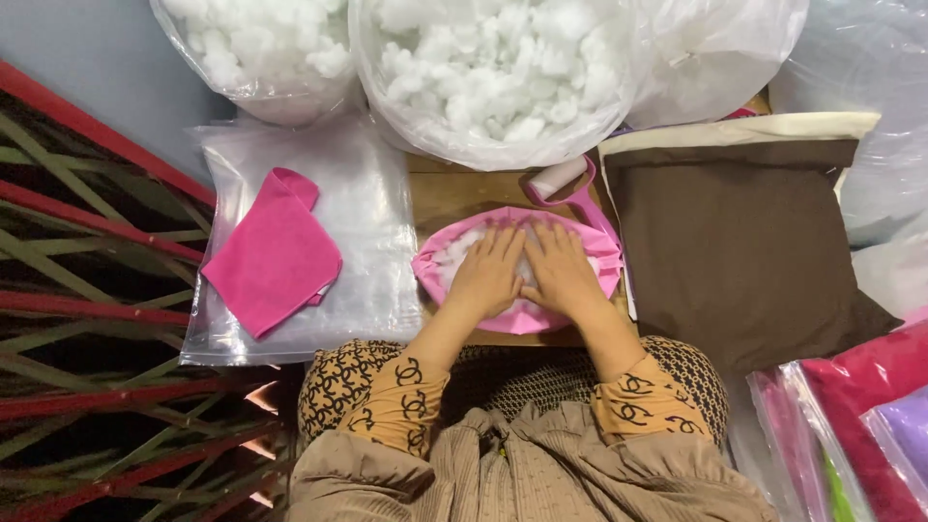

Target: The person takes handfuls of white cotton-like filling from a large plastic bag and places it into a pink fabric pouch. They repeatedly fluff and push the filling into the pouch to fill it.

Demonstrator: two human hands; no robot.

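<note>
Your grip is released on both sides: your left hand (pixel 488 273) and right hand (pixel 559 271) lie flat, fingers spread, pressing side by side on the white stuffing inside the pink fabric cover (pixel 517 273). That cover sits on the wooden bench (pixel 454 193) just ahead of your lap, at the centre of the view. You appear to be packing the fill down; a next move would likely call for more fluff from the bags at twelve o'clock.

Largest first: the clear plastic bag of white fibre fill (pixel 493 72) bulges at twelve o'clock, lumpy and soft, with a second such bag (pixel 256 53) at eleven. At three o'clock lies a dark brown cushion (pixel 739 242), smooth and square, on a cream one. At nine o'clock a flat clear plastic sheet (pixel 362 208) carries a folded pink cloth (pixel 271 253). A small pink-handled roller (pixel 565 184) rests just beyond the cover.
</note>
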